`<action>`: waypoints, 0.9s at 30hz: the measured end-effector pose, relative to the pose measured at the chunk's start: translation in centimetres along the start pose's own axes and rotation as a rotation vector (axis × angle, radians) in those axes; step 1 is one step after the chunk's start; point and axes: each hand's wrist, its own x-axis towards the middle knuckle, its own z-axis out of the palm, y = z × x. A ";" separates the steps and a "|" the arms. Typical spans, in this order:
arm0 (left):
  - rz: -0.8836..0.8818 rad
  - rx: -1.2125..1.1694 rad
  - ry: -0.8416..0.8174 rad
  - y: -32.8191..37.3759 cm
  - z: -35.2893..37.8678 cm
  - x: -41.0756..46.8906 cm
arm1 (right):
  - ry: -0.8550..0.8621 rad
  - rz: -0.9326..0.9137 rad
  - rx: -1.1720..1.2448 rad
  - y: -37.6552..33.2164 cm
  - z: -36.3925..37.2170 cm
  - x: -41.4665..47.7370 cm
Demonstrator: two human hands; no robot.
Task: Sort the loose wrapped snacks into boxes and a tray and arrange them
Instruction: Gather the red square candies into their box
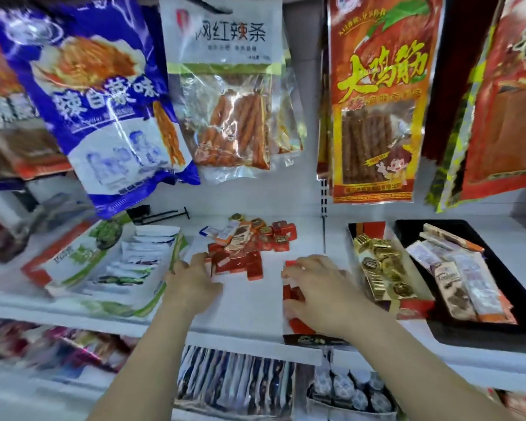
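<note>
The red snacks [240,264] lie piled in the middle of the shelf [249,302]. They look light and shiny, maybe slippery, so pinch their flat sides. The left hand [195,279] touches the pile, but I cannot tell if it grips one. The right hand [315,287] lies spread flat on more in a box [310,340] at the front edge.

Both bare forearms reached in from the near edge, slanting toward each other as they went far. The left forearm [146,350] rose from the near left and ended in the left hand [195,279], palm down, its fingers [198,260] stretched forward and only lightly bent. The right forearm [407,357] came from the near right. The right hand [315,287] lay palm down with knuckles arched, fingers spread toward the left and thumb [292,305] tucked nearer. Its grip was hidden beneath the palm.
</note>
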 end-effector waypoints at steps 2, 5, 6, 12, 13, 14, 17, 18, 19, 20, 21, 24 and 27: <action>0.002 -0.078 0.045 -0.7 0.5 0.4 | -0.046 0.062 -0.016 -0.1 0.4 0.3; 0.049 -0.116 0.143 -1.4 0.5 0.9 | -0.035 0.100 -0.005 -0.4 0.7 0.6; 0.052 -0.127 0.172 -1.6 0.4 1.1 | -0.027 0.105 0.007 -0.5 0.7 0.7; 0.113 -0.239 0.318 1.7 -1.1 2.5 | 0.029 0.193 0.173 -0.2 0.2 3.0; 0.135 -0.194 0.307 2.6 -1.3 2.8 | 0.066 0.219 0.198 -0.2 0.0 3.4; 0.152 -0.149 0.296 3.3 -1.4 3.2 | 0.099 0.234 0.213 -0.4 -0.1 3.9; 0.140 -0.043 0.253 4.7 -0.8 4.8 | 0.161 0.231 0.225 -1.1 0.2 4.6; 0.134 0.000 0.236 5.0 -0.4 5.5 | 0.163 0.224 0.225 -1.4 0.4 4.7; 0.118 0.024 0.205 5.1 -0.1 6.2 | 0.152 0.212 0.231 -1.6 0.6 4.7; 0.098 0.021 0.170 5.2 0.3 6.8 | 0.144 0.193 0.246 -1.7 0.8 4.8; 0.077 -0.005 0.140 5.1 0.5 7.1 | 0.144 0.173 0.263 -1.8 1.0 4.9; 0.078 -0.106 0.155 5.0 0.8 7.6 | 0.204 0.124 0.291 -1.9 0.9 5.6; 0.113 -0.123 0.152 5.0 1.2 6.9 | 0.251 0.119 0.339 -2.4 0.9 7.2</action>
